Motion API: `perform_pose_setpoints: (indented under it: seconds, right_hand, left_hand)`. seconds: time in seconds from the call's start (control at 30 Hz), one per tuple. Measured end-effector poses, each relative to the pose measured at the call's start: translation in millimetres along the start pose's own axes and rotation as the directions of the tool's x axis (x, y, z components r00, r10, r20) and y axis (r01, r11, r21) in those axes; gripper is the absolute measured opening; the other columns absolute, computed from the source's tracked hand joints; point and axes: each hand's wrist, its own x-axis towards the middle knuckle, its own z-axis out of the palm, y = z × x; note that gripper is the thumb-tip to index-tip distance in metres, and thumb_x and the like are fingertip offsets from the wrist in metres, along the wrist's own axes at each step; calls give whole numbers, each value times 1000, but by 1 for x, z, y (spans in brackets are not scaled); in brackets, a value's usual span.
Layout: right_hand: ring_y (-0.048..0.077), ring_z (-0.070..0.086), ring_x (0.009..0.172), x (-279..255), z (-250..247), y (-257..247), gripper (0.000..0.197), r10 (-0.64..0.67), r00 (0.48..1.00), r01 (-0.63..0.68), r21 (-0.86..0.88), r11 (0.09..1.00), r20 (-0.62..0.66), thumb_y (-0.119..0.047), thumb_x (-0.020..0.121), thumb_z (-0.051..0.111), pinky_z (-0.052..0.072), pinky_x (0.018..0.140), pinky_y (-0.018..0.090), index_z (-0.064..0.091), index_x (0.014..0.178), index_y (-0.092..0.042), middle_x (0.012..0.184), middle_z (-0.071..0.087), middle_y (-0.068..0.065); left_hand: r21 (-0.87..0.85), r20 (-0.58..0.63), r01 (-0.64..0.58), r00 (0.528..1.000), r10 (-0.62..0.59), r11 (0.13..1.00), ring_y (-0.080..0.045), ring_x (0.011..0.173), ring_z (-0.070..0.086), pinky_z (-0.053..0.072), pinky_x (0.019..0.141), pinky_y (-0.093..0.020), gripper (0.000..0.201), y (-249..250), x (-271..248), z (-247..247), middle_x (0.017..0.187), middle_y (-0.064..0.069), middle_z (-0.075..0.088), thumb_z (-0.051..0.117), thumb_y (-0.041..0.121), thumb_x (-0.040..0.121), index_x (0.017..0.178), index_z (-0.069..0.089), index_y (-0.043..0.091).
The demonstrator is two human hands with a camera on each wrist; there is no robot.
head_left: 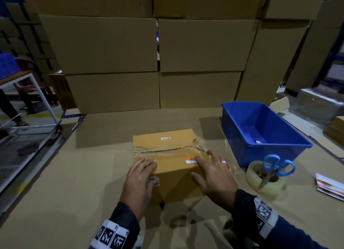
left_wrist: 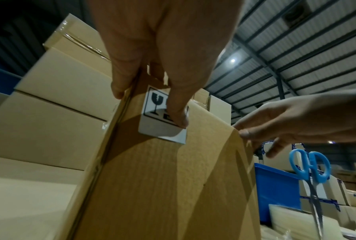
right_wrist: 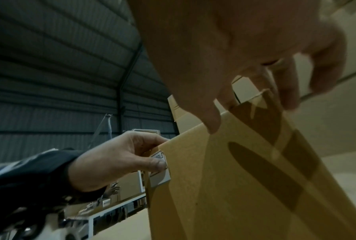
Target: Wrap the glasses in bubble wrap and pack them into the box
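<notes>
On the left wrist view, thumb (left_wrist: 178, 112) pressing fragile sticker (left_wrist: 162, 116)

Box (head_left: 173, 181): matt brown cardboard, glossy clear tape (head_left: 167, 154) shining on top; bin (head_left: 279, 148): glossy blue plastic; scissors (head_left: 277, 166): showing plastic handles

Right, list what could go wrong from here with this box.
1. The fragile sticker is only partly stuck under the left hand's thumb; its lower corner lifts off the box and may peel.
2. The clear tape across the top looks wrinkled beside torn cardboard, so the seal could give.
3. The scissors stand in the tape roll near the right hand; a careless move could knock them.
</notes>
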Motion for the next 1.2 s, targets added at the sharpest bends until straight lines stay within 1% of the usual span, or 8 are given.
perform_pose_setpoints:
  seconds: [0.07,0.17,0.3,0.47,0.67,0.97,1.13,1.2]
  right_hand:
    - [27,33,133,-3,3,2,56,2,1000,0,151,988,-11,-44,96,49,31,111,39,28,147,-36,149,21,5]
    - [23,35,129,-2,8,4,51,12,997,6,222,975,-80,-34,97,52,33,109,33,35,145,-34,144,29,4]
    - [20,39,124,5,10,5,44,33,991,-2,229,973,-133,-31,96,55,35,106,31,45,139,-34,135,36,2]
    - [24,43,117,15,9,-1,40,7,982,34,207,978,-191,-25,96,56,36,103,32,51,135,-27,127,43,6]
    - [24,45,117,27,10,-9,37,45,977,1,217,976,-207,-23,95,58,39,102,33,55,132,-25,124,44,6]
    - [27,45,119,28,12,-10,37,52,980,-19,172,985,-191,-29,95,56,44,103,38,51,131,-26,126,43,8]
    - [27,46,120,34,5,-4,51,48,982,-19,158,987,-184,-59,93,43,44,99,44,54,131,-27,131,49,8]
    - [25,44,124,39,-1,-1,57,38,968,-4,137,991,-246,-65,91,38,42,101,47,52,134,-29,134,51,6]
  left_hand:
    - [-19,13,2,1000,-2,1000,-16,137,39,21,113,-25,53,-1,3,-1,139,0,55,74,10,82,132,58,16]
    - [-37,30,-26,999,27,999,-17,136,41,24,113,-26,53,-5,10,-2,137,-2,57,76,8,80,130,60,14]
    - [-10,41,-63,997,64,998,-21,134,45,25,112,-29,53,-10,16,-1,135,-4,59,77,6,78,128,62,11]
    - [59,42,-95,995,92,994,-31,129,51,28,110,-36,52,-17,29,6,128,-11,64,79,2,74,124,65,6]
    - [31,65,-78,995,76,996,-22,138,39,21,116,-31,50,-18,48,3,140,-6,55,71,7,85,133,58,11]
    - [94,118,-47,992,36,994,-15,141,33,19,118,-30,52,-11,49,-4,147,1,47,67,18,89,139,50,18]
    - [214,163,-33,987,-2,976,-12,123,48,19,115,-46,31,10,54,-16,128,10,57,62,37,92,121,57,27]
    - [215,131,-37,991,9,976,-12,124,50,14,117,-50,37,22,61,-17,132,10,57,56,45,94,127,55,29]
